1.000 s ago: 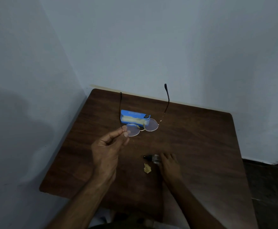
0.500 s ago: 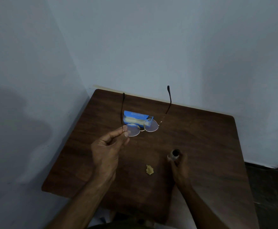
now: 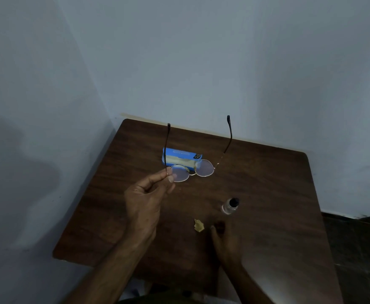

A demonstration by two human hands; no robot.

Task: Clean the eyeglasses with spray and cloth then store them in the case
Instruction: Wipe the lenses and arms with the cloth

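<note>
I see the left hand pinching the eyeglasses by the frame's left edge, mid-frame, held above the table w/ temples open. Blue case just behind them. Spray bottle upright, lower right of center. Right hand loose, holding nothing, near a yellow scrap.
</note>
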